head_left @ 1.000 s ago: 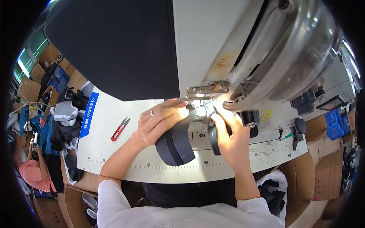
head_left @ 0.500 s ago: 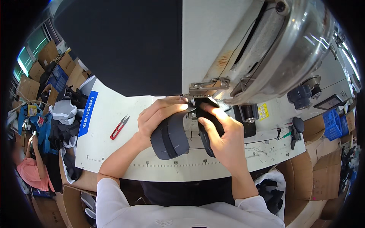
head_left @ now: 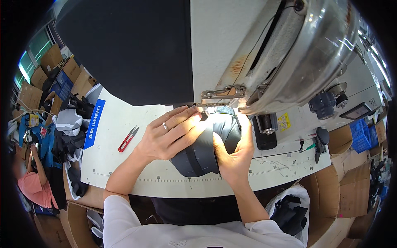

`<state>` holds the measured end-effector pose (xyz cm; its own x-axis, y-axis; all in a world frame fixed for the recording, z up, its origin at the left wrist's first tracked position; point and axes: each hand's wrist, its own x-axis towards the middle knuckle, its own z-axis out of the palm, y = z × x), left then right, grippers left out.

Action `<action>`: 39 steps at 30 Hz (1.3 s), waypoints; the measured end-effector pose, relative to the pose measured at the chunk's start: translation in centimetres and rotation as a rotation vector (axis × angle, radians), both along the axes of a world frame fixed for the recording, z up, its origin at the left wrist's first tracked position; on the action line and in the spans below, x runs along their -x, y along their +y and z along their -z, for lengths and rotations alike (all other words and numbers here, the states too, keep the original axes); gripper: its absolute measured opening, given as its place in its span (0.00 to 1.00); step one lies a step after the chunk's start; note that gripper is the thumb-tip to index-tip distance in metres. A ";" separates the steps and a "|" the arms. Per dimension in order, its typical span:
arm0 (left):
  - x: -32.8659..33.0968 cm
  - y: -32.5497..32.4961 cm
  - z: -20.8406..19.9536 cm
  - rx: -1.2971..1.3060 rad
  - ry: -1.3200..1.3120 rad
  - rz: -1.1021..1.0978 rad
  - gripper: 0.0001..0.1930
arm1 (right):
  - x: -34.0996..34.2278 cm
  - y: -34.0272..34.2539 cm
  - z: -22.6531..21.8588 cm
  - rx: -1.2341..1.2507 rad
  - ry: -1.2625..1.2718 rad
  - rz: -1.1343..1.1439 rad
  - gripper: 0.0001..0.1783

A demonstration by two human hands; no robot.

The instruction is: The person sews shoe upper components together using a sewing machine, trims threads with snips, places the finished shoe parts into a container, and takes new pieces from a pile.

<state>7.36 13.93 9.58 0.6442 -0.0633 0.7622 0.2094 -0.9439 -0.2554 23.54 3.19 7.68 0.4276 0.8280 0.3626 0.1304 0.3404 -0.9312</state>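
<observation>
right under the head of the sewing machine (head_left: 289, 62), both hands are clamped on a dark grey shoe upper piece (head_left: 202, 151) that lies on the white surface (head_left: 124, 173) near the middle of the view. the left hand (head_left: 169, 138) comes in from seven o'clock and lies flat over the piece's left side, fingers spread and pointing toward one o'clock, a ring on one finger, fingertips close to the lit needle area. the right hand (head_left: 233, 155) comes in from five o'clock and grips the piece's right edge, thumb on top and fingers curled around the side, reaching up toward twelve o'clock under the machine head. the two hands sit just beside each other with the piece between them. at nine o'clock from the left hand, well apart from it, a pair of red-handled thread snips (head_left: 128, 139) lies on the surface. farther toward nine o'clock, a heap of grey and black shoe parts (head_left: 70, 136) hangs over the surface's edge. at three o'clock from the right hand, a black block (head_left: 264, 136) rests on the surface just below the machine. cardboard boxes (head_left: 351, 186) stand around four o'clock, and a bag of dark pieces (head_left: 289, 208) sits at five o'clock.
</observation>
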 end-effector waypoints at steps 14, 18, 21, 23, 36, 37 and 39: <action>0.0 -0.7 -0.5 0.023 -0.018 -0.045 0.13 | -1.0 0.6 0.2 -0.039 -0.090 -0.031 0.28; -0.1 -1.0 -0.3 0.051 -0.016 -0.060 0.12 | -1.2 0.2 -0.8 0.007 -0.083 -0.059 0.26; -0.3 -1.1 -0.3 0.040 -0.028 -0.064 0.12 | -1.3 0.2 -1.1 0.004 -0.097 -0.043 0.24; -0.5 -1.1 -0.3 0.019 -0.034 -0.070 0.13 | -1.5 0.0 -1.3 0.018 -0.060 -0.072 0.32; -0.2 -1.1 -0.3 0.059 0.025 -0.071 0.15 | -2.9 -0.6 1.8 -0.029 -0.296 0.008 0.25; -0.2 -1.0 -0.4 0.055 0.020 -0.084 0.15 | -4.2 -1.5 2.6 0.049 -0.468 0.115 0.24; -0.6 -1.0 -0.4 0.061 0.018 -0.069 0.15 | -7.3 -1.2 4.8 -0.163 -0.427 0.305 0.25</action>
<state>7.97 12.90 9.96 0.6589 0.0278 0.7517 0.2707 -0.9412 -0.2024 30.79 2.01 2.91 0.4260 0.6084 0.6696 0.6002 0.3638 -0.7124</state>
